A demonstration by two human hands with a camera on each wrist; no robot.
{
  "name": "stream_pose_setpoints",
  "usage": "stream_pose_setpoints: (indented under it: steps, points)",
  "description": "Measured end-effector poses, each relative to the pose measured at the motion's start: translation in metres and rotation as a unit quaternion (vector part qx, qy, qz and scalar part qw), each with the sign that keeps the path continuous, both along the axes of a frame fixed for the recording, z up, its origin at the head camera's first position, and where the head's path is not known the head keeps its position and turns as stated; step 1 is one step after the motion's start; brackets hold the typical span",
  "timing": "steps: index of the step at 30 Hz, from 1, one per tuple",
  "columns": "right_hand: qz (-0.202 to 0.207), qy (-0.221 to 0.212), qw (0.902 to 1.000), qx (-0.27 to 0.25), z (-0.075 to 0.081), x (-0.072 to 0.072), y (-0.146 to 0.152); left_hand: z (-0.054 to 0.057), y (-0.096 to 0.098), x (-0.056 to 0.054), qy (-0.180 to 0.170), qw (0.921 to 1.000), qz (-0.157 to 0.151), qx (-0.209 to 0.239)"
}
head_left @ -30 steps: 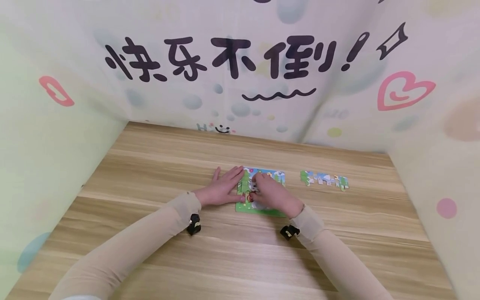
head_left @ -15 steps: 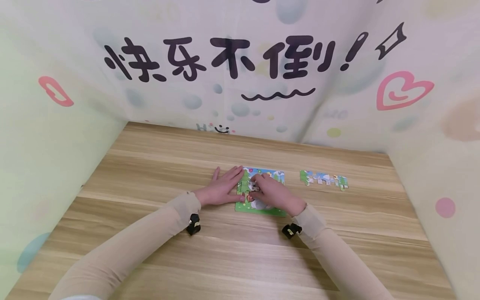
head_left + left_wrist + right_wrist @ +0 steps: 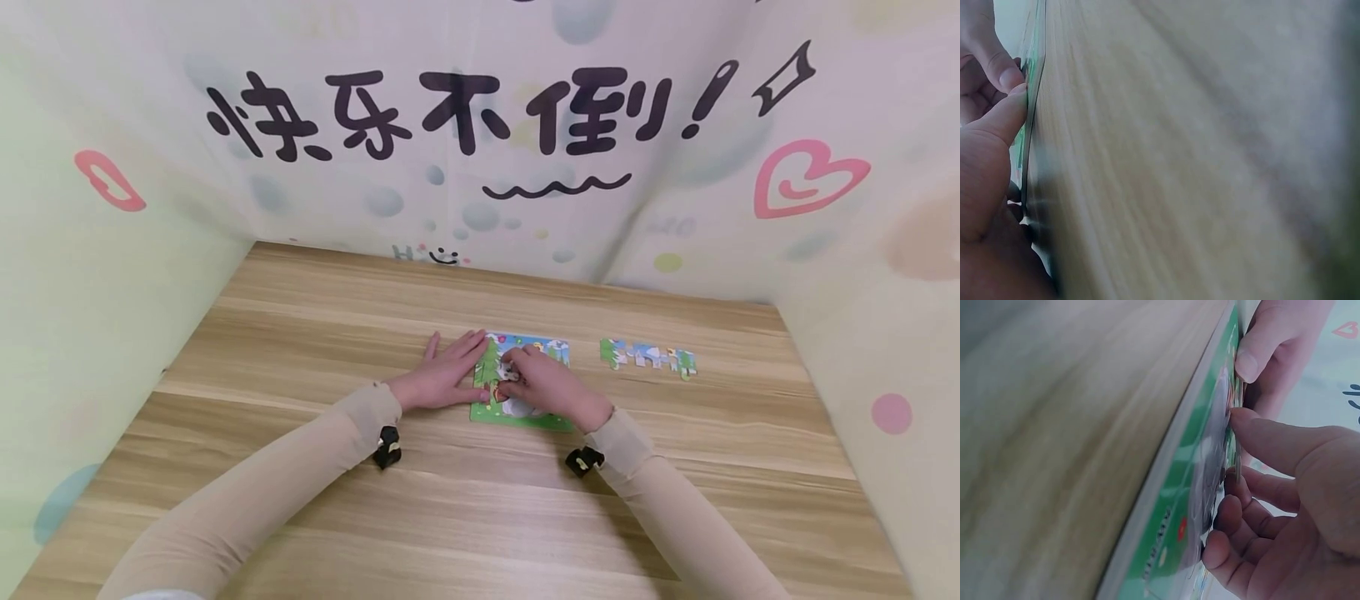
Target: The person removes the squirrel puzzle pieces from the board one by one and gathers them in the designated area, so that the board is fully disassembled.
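A small jigsaw puzzle (image 3: 517, 419) with a green lower border and a grey animal lies on the table in the head view. My left hand (image 3: 442, 375) rests along its left side, fingers extended, with the thumb touching the picture. Over the middle of the puzzle, my right hand (image 3: 549, 385) has its fingers bent. The right wrist view shows that hand's thumb and forefinger pinching a thin puzzle piece (image 3: 1238, 453), seen edge-on, close to the board. The left thumb (image 3: 1249, 365) is just beyond it. My right hand covers much of the picture.
To the right of the puzzle lie several loose or joined puzzle pieces (image 3: 647, 357) on the wood-grain table (image 3: 480, 517). Printed cloth walls (image 3: 480, 167) enclose the table at the back and both sides.
The right hand has turned very slightly, its wrist shifting a little to the right. My left hand, the puzzle and the pieces at the right stay in place.
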State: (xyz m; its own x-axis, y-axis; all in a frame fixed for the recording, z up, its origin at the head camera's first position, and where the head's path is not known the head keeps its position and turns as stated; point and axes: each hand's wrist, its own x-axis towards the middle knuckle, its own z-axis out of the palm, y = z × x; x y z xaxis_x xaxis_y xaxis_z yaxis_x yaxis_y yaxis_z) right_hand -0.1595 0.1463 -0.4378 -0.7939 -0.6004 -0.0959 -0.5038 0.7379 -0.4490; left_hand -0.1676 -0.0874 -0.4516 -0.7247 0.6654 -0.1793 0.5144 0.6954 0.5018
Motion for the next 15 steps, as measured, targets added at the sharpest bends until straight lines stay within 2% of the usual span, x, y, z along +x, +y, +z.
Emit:
stream_pose_setpoints:
  steps: [6, 15]
  points:
    - [0.000, 0.009, 0.9999, 0.010, 0.001, 0.001, 0.002, 0.001, 0.000, 0.000, 0.000, 1.0000, 0.000, 0.002]
    - [-0.033, -0.001, 0.9994, -0.013, 0.001, 0.006, 0.017, -0.002, 0.000, -0.001, 0.002, 1.0000, 0.000, -0.001]
